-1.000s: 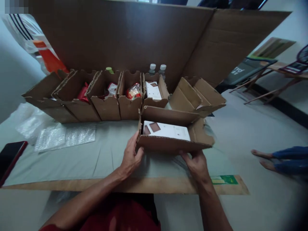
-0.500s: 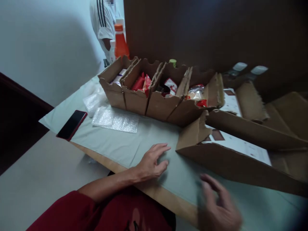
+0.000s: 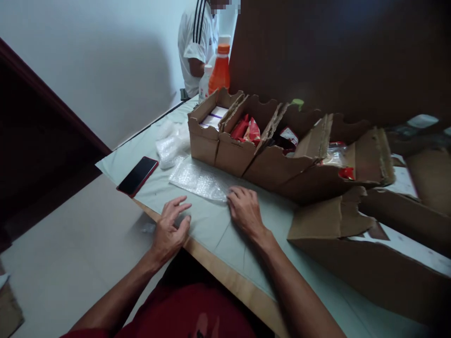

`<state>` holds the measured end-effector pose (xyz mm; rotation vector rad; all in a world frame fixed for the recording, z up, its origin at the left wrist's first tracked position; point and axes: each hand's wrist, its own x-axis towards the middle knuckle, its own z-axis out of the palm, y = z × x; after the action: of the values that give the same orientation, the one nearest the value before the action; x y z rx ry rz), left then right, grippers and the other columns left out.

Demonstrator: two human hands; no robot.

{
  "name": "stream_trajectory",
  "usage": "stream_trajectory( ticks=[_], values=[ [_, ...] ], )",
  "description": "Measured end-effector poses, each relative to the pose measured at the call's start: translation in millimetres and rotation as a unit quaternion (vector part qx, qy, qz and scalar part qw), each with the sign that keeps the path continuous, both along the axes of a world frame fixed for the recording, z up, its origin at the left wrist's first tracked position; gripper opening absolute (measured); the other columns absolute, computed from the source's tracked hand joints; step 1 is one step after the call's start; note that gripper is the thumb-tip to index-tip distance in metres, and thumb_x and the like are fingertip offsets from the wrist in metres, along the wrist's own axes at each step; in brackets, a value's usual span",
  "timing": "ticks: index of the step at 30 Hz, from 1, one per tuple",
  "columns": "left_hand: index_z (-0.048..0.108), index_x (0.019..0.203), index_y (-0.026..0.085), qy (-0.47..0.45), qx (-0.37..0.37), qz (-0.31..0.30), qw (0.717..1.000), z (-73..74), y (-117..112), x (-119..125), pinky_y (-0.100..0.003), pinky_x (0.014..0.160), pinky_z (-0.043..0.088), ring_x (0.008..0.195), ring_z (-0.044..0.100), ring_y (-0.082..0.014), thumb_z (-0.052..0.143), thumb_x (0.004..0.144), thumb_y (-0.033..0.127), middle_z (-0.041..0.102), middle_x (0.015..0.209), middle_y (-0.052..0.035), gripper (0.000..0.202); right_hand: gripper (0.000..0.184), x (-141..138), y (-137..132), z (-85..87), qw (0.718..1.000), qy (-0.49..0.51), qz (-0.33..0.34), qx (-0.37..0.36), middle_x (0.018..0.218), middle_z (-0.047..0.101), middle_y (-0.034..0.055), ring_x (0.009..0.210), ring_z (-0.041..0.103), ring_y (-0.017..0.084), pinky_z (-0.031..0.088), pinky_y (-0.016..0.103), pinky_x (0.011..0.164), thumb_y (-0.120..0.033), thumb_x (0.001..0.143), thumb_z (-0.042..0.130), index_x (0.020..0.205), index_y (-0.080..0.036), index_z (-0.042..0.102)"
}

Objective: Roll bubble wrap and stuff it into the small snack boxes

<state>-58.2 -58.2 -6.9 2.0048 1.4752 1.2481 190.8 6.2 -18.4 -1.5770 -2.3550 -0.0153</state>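
A clear bubble wrap sleeve [image 3: 199,180] lies flat on the table in front of the cardboard bins. My right hand [image 3: 245,210] has its fingers curled together over the sleeve's right end, pinching that edge. Nearer the table's front edge, my left hand [image 3: 169,230] hovers with fingers apart and holds nothing. More crumpled bubble wrap [image 3: 172,143] rests behind the sleeve, and a dark phone with a red case [image 3: 138,176] lies to its left.
A row of cardboard bins [image 3: 232,157] holds white boxes, red packets and clear-wrapped items. Another bin [image 3: 317,220] stands at right. Behind are an orange bottle [image 3: 220,70] and a person in a white shirt [image 3: 197,44]. The cloth-covered table [image 3: 207,230] ends at a wooden edge.
My right hand has moved left and forward from beside the right bin to the bubble wrap sleeve's end. My left hand has shifted left along the table edge. The view has turned left.
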Motion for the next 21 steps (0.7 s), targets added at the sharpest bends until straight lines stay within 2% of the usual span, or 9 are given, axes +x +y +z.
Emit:
stream_trajectory(
  ticks=[3,6,9,11,14,17,19,21],
  values=[
    [0.06,0.13,0.024,0.048,0.015,0.011,0.999,2.2,6.6,-0.2,-0.053,0.11,0.048,0.135,0.054,-0.0293,0.062,0.093,0.023,0.056,0.144,-0.0137,0.037,0.017,28.2,-54.4,14.7,0.997,0.026,-0.012,0.065,0.122,0.073,0.0125,0.116,0.063,0.028,0.044,0.042,0.096,-0.017,0.1,0.052,0.098,-0.018,0.069],
    [0.049,0.143,0.024,0.089,0.0,-0.032,0.996,-1.8,7.6,16.6,-0.057,0.114,0.043,0.142,0.045,-0.034,0.066,0.091,0.033,0.045,0.154,-0.0178,0.055,0.015,49.4,-122.5,30.1,0.992,0.044,-0.01,0.116,0.12,0.073,0.0111,0.115,0.065,0.027,0.046,0.042,0.095,-0.017,0.1,0.052,0.101,-0.02,0.066],
    [0.046,0.146,0.022,0.124,-0.001,-0.091,0.988,-9.2,3.0,42.1,-0.059,0.116,0.038,0.147,0.039,-0.038,0.071,0.086,0.041,0.039,0.159,-0.0202,0.067,0.015,57.1,-181.4,35.2,0.993,0.052,-0.035,0.101,0.117,0.075,0.0096,0.115,0.067,0.028,0.047,0.043,0.095,-0.014,0.097,0.054,0.103,-0.022,0.066],
    [0.051,0.142,0.022,0.154,-0.007,-0.135,0.979,-14.4,-2.0,58.4,-0.06,0.116,0.036,0.146,0.04,-0.0395,0.074,0.083,0.045,0.045,0.156,-0.0198,0.068,0.016,57.7,-210.7,31.1,0.992,0.066,-0.061,0.088,0.115,0.076,0.0088,0.114,0.068,0.028,0.049,0.044,0.093,-0.013,0.097,0.055,0.102,-0.023,0.066],
    [0.061,0.13,0.02,0.212,-0.035,-0.186,0.959,-21.0,-10.7,77.4,-0.064,0.115,0.035,0.139,0.048,-0.042,0.078,0.079,0.047,0.058,0.143,-0.0195,0.06,0.017,55.1,-239.6,17.1,0.989,0.09,-0.093,0.075,0.114,0.076,0.0081,0.111,0.07,0.028,0.051,0.044,0.09,-0.012,0.096,0.055,0.102,-0.023,0.066],
    [0.066,0.123,0.018,0.25,-0.056,-0.183,0.949,-24.3,-17.3,88.3,-0.069,0.115,0.031,0.138,0.049,-0.0445,0.075,0.08,0.037,0.062,0.14,-0.0209,0.048,0.02,49.1,-252.8,2.1,0.985,0.111,-0.112,0.063,0.113,0.077,0.0074,0.111,0.07,0.027,0.053,0.043,0.089,-0.009,0.095,0.055,0.103,-0.023,0.067],
    [0.069,0.115,0.019,0.231,-0.067,-0.174,0.955,-23.1,-17.2,90.4,-0.068,0.117,0.028,0.138,0.05,-0.0423,0.068,0.082,0.024,0.064,0.14,-0.0192,0.034,0.022,45.6,-255.4,-4.0,0.983,0.124,-0.119,0.06,0.112,0.077,0.0075,0.111,0.07,0.026,0.053,0.043,0.089,-0.007,0.095,0.054,0.102,-0.023,0.067],
    [0.072,0.101,0.021,0.146,-0.109,-0.159,0.97,-17.5,-11.4,88.1,-0.064,0.12,0.025,0.133,0.057,-0.0374,0.063,0.079,0.016,0.071,0.13,-0.0141,0.024,0.021,45.9,-255.9,-4.8,0.982,0.133,-0.122,0.062,0.112,0.077,0.008,0.112,0.069,0.026,0.053,0.043,0.09,-0.006,0.095,0.053,0.101,-0.021,0.067]
  ],
)
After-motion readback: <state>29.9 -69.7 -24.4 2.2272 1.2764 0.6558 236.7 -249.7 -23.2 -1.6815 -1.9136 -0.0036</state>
